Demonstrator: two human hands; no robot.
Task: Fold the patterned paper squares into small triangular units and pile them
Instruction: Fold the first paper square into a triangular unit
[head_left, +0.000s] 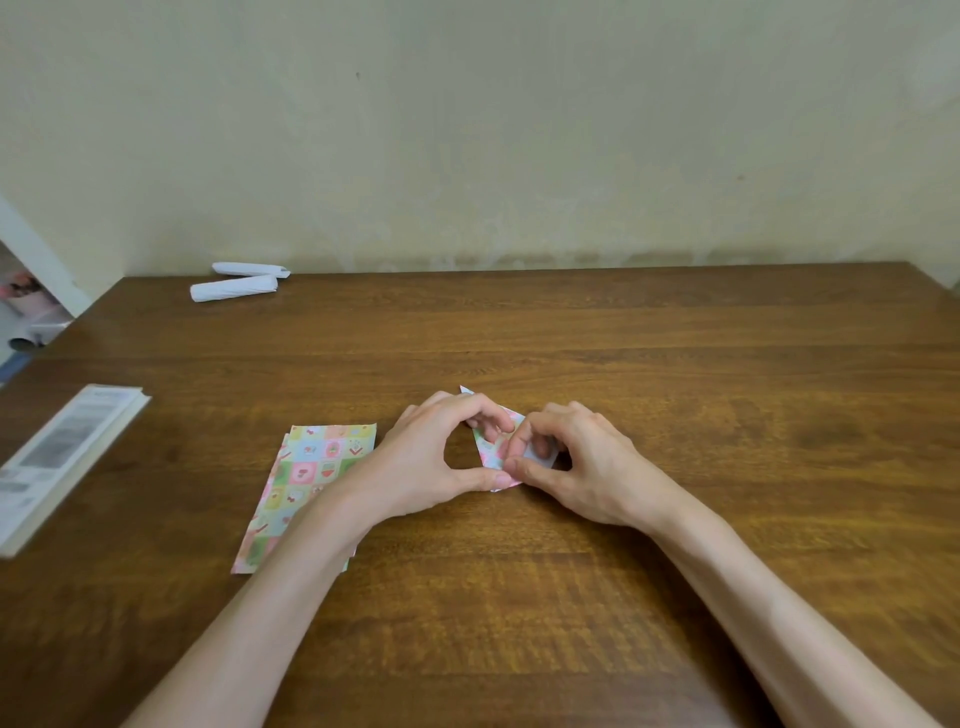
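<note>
Brown wooden surface. A stack of pastel patterned paper squares lies just left of the left grip. A part-folded pastel paper piece is pinched between it and the right grip. The paper is probably light, limp and easily creased, so it is best held at its folded edges.

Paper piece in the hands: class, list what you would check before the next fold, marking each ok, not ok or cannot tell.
1. Left hand holds the paper piece: ok.
2. Right hand pinches it too: ok.
3. Edges lined up for the crease: cannot tell, fingers hide them.
4. Stack of unfolded sheets close by, partly under the left forearm: ok.
5. Pile of finished units in view: not ok, none shows.
</note>
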